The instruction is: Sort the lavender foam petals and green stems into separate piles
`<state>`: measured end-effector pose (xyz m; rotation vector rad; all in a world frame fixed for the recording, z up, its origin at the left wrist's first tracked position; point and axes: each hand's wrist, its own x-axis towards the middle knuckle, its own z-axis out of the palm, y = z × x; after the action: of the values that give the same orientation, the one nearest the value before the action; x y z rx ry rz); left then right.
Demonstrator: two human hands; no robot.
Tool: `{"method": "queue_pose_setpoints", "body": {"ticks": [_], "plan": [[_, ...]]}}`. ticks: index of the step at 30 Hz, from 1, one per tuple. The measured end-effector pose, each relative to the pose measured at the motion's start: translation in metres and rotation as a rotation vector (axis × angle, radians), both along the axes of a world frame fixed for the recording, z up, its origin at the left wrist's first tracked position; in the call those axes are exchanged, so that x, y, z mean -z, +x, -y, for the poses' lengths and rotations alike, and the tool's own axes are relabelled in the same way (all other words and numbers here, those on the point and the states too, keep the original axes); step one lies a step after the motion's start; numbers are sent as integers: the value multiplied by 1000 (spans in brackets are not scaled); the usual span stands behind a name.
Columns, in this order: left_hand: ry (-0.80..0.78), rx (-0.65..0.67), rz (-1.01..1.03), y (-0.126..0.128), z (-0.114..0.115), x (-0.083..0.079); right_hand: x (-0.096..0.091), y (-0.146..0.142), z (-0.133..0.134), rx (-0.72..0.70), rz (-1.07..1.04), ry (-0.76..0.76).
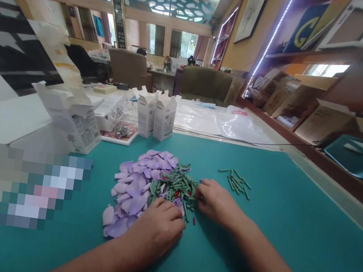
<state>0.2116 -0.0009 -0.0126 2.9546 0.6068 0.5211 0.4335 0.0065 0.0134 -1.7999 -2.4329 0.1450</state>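
Observation:
A heap of purple petal-shaped pieces lies on the green mat, and against its right side sits a pile of small green sticks and leaf-like bits with a few red pieces among them. My left hand rests at the near edge of both piles, fingers curled; what they hold, if anything, is hidden. At the right edge of the green pile, my right hand has its fingers bent together, and their tips are hard to see. A small group of separate green sticks lies beyond it to the right. One red piece lies between the hands.
Two upright open white boxes stand behind the heap. Another open box and a tray with small metallic items are at the left. Clear plastic sheeting covers the far side. A blurred-out patch hides something on the left.

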Motion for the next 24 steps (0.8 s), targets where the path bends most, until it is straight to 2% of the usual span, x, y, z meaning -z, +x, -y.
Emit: {"method": "queue_pose_setpoints", "body": {"ticks": [3, 7, 9, 13, 16, 19, 22, 24], "plan": [[-10, -2, 8, 0, 1, -1, -3, 21, -4, 129, -99, 70], [-25, 7, 40, 0, 1, -2, 2, 63, -10, 525, -108, 152], [-28, 13, 50, 0, 1, -1, 7, 83, -11, 679, -80, 173], [-14, 12, 46, 0, 0, 0, 16, 107, -11, 782, -49, 169], [-7, 5, 29, 0, 0, 0, 17, 102, -11, 744, -43, 208], [-3, -2, 15, -1, 0, -1, 9, 74, -10, 562, -110, 204], [6, -8, 6, -1, 1, -2, -3, 33, -4, 320, -221, 51], [13, -8, 5, -1, 1, -3, -10, 8, 3, 213, -250, -66]]}}
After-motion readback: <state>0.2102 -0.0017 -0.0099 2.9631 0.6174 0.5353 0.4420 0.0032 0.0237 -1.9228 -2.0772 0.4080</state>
